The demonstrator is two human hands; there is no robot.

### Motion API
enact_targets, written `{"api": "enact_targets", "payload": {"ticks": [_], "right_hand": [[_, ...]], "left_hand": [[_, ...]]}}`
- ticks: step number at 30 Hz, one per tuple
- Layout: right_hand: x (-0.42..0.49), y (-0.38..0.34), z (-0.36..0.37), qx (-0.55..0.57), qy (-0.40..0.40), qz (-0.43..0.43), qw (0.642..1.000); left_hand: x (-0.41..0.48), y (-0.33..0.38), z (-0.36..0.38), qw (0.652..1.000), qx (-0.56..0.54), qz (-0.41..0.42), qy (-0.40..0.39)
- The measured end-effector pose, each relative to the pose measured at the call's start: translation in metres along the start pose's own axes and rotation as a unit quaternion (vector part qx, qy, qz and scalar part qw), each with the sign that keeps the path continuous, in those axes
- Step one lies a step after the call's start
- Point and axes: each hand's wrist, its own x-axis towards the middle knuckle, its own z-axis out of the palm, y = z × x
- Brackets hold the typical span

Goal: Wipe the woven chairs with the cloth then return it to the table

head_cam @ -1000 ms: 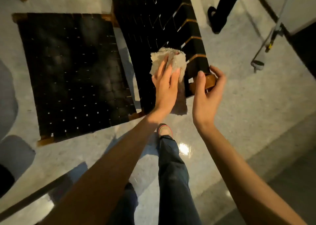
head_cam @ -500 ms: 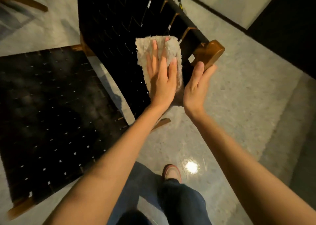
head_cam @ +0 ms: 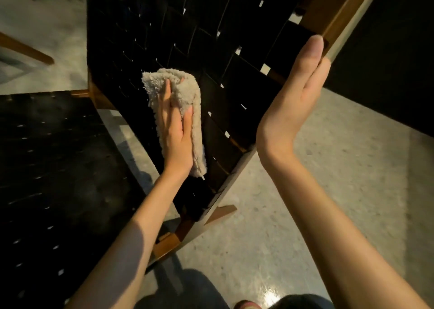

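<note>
Pressing cloth (head_cam: 187, 95) against woven chair (head_cam: 211, 34), left hand (head_cam: 175, 142) flat.

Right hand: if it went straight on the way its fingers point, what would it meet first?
The right hand points up and right beside the woven chair; its fingertips lie at the wooden frame rail, so that rail comes first. Whether they touch it is unclear.
</note>
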Motion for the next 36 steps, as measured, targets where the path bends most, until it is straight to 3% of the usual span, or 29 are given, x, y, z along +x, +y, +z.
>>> {"api": "enact_targets", "payload": {"ticks": [11, 16, 20, 24, 30, 36], "right_hand": [[-0.018, 0.004, -0.001, 0.005, 0.018, -0.03, 0.999], [-0.041, 0.014, -0.002, -0.025, 0.02, -0.019, 0.999], [-0.044, 0.019, -0.003, -0.033, 0.025, -0.027, 0.999], [-0.041, 0.019, -0.004, -0.031, 0.025, -0.021, 0.999], [-0.039, 0.023, -0.004, -0.018, 0.038, -0.012, 0.999], [-0.045, 0.029, -0.006, -0.024, 0.032, -0.008, 0.999]], "left_hand": [[-0.017, -0.031, -0.008, 0.999, -0.035, 0.032, 0.015], [-0.047, -0.041, -0.021, 0.996, -0.068, -0.058, 0.026], [-0.054, -0.037, -0.02, 0.997, -0.04, -0.065, 0.031], [-0.036, 0.002, -0.003, 0.998, -0.056, 0.001, 0.012], [0.022, 0.094, 0.031, 0.976, -0.043, 0.205, -0.059], [0.025, 0.081, 0.03, 0.98, -0.01, 0.201, -0.007]]}}
